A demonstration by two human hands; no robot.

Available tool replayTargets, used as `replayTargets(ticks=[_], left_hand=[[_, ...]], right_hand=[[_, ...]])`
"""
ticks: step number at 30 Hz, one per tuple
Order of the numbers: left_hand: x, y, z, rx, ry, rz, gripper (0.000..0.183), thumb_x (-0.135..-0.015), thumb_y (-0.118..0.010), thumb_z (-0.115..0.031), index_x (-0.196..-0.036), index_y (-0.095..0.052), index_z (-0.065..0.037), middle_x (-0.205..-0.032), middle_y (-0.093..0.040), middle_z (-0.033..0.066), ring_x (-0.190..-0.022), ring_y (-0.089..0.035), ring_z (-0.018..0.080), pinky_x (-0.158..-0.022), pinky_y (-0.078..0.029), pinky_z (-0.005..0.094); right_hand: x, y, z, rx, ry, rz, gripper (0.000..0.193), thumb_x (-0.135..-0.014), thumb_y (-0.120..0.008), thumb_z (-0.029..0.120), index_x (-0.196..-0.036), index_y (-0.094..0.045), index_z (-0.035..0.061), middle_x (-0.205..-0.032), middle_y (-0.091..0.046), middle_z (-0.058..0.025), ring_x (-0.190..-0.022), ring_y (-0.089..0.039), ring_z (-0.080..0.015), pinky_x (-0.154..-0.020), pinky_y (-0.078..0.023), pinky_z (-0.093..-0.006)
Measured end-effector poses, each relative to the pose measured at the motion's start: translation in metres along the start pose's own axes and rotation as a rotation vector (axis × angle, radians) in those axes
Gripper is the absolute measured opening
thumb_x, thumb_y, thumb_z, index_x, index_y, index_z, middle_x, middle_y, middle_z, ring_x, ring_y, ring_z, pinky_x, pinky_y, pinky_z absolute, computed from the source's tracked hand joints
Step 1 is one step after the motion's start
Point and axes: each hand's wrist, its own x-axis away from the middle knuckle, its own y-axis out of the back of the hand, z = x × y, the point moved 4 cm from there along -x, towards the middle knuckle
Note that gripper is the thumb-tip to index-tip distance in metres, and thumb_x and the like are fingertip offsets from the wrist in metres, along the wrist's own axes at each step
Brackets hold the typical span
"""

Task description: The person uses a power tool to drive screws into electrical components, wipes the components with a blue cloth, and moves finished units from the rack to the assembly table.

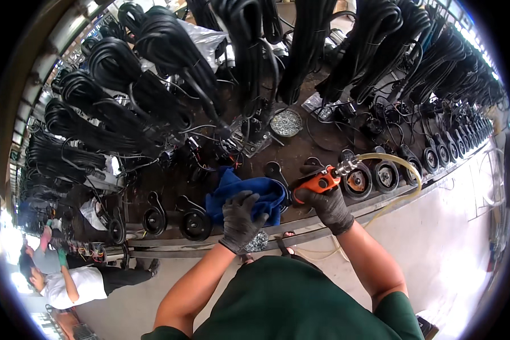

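My gloved right hand (326, 204) is wrapped round an orange air screwdriver (318, 182), whose metal hose fitting points right and away from me. A clear yellowish hose (403, 161) runs from it and loops down past the table edge. My gloved left hand (241, 220) lies against a bunched blue cloth (226, 190), its fingers apart from the thumb. The left fingers appear to grip nothing. Below that hand is a small container of metal screws (258, 242), partly covered by it. The screwdriver's tip is hidden near the cloth's right side.
Round black wheel-like parts (195, 225) line the table's front edge (181, 242) on both sides. Bundles of black cable (249, 56) stand across the table's back. A round tin of small metal screws (286, 123) sits mid-table. At far left, another person (76, 288) in a white top works.
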Motion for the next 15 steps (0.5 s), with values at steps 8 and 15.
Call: replayTargets(ticks=[8, 15], left_hand=[[-0.026, -0.015, 0.004, -0.188, 0.133, 0.269, 0.095, -0.072, -0.085, -0.043, -0.151, -0.04, -0.013, -0.141, -0.051, 0.0141, -0.139, -0.04, 0.034, -0.118, -0.025, 0.0511], [-0.021, -0.019, 0.001, -0.186, 0.014, 0.281, 0.067, -0.078, -0.079, -0.041, -0.137, -0.058, -0.018, -0.127, -0.062, 0.0102, -0.123, -0.052, 0.0327, -0.104, -0.037, 0.0516]], right_hand=[[-0.014, -0.023, -0.03, 0.153, 0.064, 0.043, 0.039, -0.082, -0.083, 0.004, -0.115, -0.065, 0.0047, -0.104, -0.069, -0.0021, -0.092, -0.064, -0.0115, -0.083, -0.055, -0.0298], [-0.026, -0.033, -0.036, 0.5, 0.213, 0.128, 0.048, -0.084, -0.081, 0.008, -0.127, -0.06, 0.0046, -0.106, -0.067, -0.0047, -0.096, -0.062, -0.0121, -0.087, -0.054, -0.0314]])
